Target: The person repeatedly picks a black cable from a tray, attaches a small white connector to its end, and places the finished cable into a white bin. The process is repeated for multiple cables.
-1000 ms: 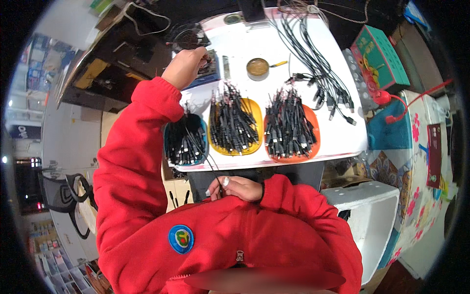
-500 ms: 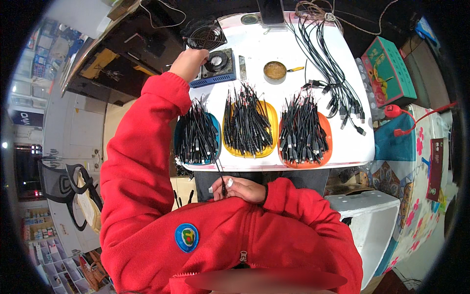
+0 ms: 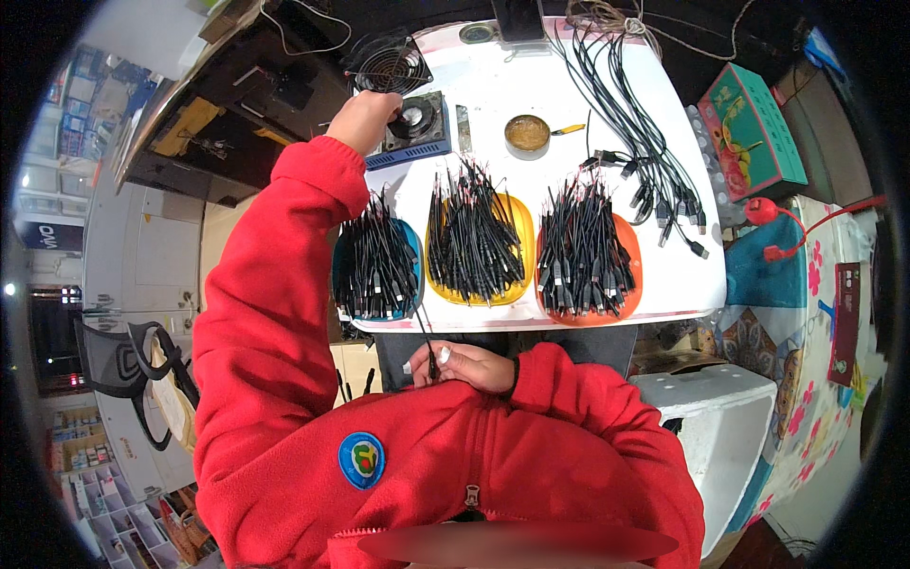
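Observation:
My left hand [image 3: 365, 121] reaches to the table's far left, its fingers closed beside a blue box-shaped device [image 3: 417, 128] with a round black fan-like top. What those fingers hold, if anything, is hidden. Close to my body, my right hand [image 3: 474, 367] pinches a short black cable [image 3: 432, 356] that points up toward the table edge. Three trays stand in a row along the near edge: blue [image 3: 420, 256], yellow [image 3: 523, 223] and orange [image 3: 626, 308]. Each is heaped with short black cables with stripped, reddish wire ends.
A black fan with a round guard [image 3: 393, 68] stands behind the device. A small round tin of brownish material [image 3: 527, 134] has a yellow-handled tool [image 3: 567, 130] beside it. Long black USB cables [image 3: 626, 104] lie at the right, near a green box [image 3: 758, 133]. A white foam box [image 3: 711, 408] stands lower right.
The view has shifted slightly, so the table items sit a little further left. Both hands keep nearly the same pose.

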